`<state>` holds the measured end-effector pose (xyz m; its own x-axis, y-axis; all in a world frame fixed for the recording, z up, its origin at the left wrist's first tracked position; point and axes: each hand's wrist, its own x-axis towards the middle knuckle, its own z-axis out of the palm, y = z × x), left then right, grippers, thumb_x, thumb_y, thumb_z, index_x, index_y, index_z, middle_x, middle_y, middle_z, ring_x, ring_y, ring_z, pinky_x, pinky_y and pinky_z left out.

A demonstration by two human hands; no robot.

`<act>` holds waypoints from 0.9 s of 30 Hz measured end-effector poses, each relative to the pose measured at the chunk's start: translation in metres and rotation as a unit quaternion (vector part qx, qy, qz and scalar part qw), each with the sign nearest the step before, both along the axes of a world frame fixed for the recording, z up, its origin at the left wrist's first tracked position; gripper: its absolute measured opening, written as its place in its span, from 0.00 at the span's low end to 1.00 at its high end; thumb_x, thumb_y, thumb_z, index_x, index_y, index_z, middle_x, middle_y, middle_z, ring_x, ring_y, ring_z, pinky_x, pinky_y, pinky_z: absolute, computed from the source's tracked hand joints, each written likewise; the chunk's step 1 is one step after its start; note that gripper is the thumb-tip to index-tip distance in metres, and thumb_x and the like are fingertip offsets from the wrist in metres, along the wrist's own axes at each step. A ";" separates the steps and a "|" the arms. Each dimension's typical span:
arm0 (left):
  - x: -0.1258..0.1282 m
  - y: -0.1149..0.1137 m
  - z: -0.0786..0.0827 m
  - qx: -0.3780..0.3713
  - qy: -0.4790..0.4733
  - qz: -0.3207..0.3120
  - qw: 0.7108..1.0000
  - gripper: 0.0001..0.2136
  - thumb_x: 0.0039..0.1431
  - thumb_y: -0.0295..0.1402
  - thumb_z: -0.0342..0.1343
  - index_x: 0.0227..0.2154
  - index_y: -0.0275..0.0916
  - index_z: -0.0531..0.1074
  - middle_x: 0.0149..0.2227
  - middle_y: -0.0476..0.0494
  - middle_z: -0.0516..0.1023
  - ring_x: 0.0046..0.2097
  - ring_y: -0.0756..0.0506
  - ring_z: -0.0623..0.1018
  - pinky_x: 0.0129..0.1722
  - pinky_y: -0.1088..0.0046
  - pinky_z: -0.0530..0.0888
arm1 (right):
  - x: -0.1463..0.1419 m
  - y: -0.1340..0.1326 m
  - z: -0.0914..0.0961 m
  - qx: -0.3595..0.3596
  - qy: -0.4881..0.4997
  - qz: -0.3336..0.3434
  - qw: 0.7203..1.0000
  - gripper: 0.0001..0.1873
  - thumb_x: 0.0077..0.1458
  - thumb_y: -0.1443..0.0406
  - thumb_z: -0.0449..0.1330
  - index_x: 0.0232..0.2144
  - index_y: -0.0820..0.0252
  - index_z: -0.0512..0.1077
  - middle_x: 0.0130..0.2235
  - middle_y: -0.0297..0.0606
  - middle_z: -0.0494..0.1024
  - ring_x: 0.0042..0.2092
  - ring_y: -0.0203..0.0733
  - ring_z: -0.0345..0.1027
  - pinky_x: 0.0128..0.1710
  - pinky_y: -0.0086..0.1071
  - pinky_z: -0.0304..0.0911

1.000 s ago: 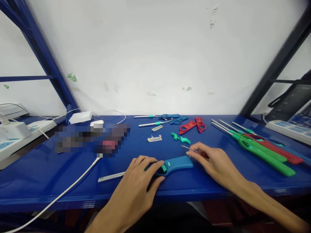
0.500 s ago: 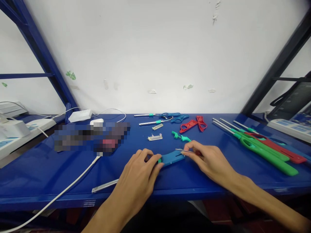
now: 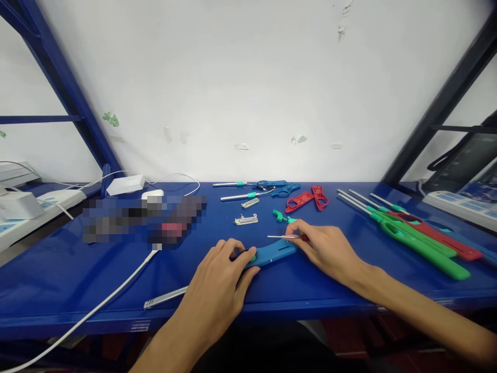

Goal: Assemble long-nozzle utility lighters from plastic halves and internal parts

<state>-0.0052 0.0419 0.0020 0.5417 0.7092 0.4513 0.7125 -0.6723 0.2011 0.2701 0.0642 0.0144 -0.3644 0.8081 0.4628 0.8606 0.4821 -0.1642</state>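
The left hand (image 3: 217, 277) was clamped around the middle of a smooth blue plastic lighter with a curved, flattened handle (image 3: 274, 253), which lay on the glossy blue worktop (image 3: 306, 290) in front of the person; its silver metal tube (image 3: 165, 297), slotted at the tip, stuck out past that hand. The right hand (image 3: 324, 248), apart from the left, pinched a thin, straight, shiny metal-shafted tool (image 3: 277, 237) whose grip the fingers mostly hid; whether the shaft touched the handle's far edge could not be told. Beyond lay angular green plastic pieces (image 3: 277, 215), hollow red plastic half-shells (image 3: 298, 201) and a slim, pale translucent part (image 3: 246, 220). At the right, long green plastic lighters (image 3: 430, 254) with silver tubes lay beside a red plastic lighter (image 3: 462, 249). A pale striped patch (image 3: 140, 325) on the worktop's front edge was too blurred to read.
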 end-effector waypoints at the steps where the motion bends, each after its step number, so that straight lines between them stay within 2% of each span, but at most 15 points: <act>1: 0.000 0.000 0.000 0.001 0.001 0.001 1.000 0.15 0.75 0.33 0.52 0.58 0.39 0.77 0.50 0.37 0.77 0.47 0.38 0.78 0.53 0.48 0.79 | -0.001 0.000 0.000 0.005 -0.004 0.001 1.000 0.15 0.75 0.54 0.49 0.39 0.52 0.71 0.24 0.29 0.78 0.20 0.39 0.69 0.26 0.29 0.59; 7: 0.001 0.000 -0.001 -0.001 0.005 0.007 1.000 0.15 0.75 0.34 0.52 0.58 0.39 0.77 0.50 0.37 0.77 0.47 0.37 0.78 0.49 0.49 0.80 | 0.000 -0.003 -0.002 0.032 -0.025 0.002 0.999 0.12 0.75 0.57 0.50 0.41 0.51 0.70 0.32 0.32 0.85 0.27 0.41 0.78 0.27 0.29 0.60; 19: 0.003 -0.002 0.001 0.002 0.024 0.013 1.000 0.15 0.75 0.33 0.51 0.58 0.39 0.76 0.50 0.36 0.77 0.47 0.36 0.78 0.49 0.47 0.80 | 0.001 -0.004 -0.002 0.071 -0.042 0.020 0.996 0.07 0.73 0.64 0.53 0.40 0.52 0.69 0.34 0.30 0.86 0.29 0.41 0.82 0.26 0.29 0.62; 22: 0.003 -0.002 0.001 0.008 0.025 0.014 1.000 0.15 0.75 0.33 0.51 0.58 0.39 0.76 0.50 0.36 0.77 0.46 0.36 0.78 0.48 0.48 0.80 | 0.001 -0.007 -0.001 0.073 -0.039 0.035 0.996 0.07 0.72 0.65 0.54 0.40 0.52 0.70 0.34 0.28 0.86 0.31 0.40 0.82 0.26 0.29 0.63; 27: 0.003 -0.001 0.000 0.004 0.022 0.011 1.000 0.15 0.76 0.33 0.50 0.59 0.40 0.76 0.51 0.36 0.77 0.48 0.36 0.78 0.48 0.48 0.81 | 0.004 -0.014 -0.003 0.086 -0.013 0.054 0.995 0.08 0.72 0.67 0.55 0.42 0.51 0.74 0.34 0.27 0.86 0.28 0.36 0.81 0.26 0.28 0.65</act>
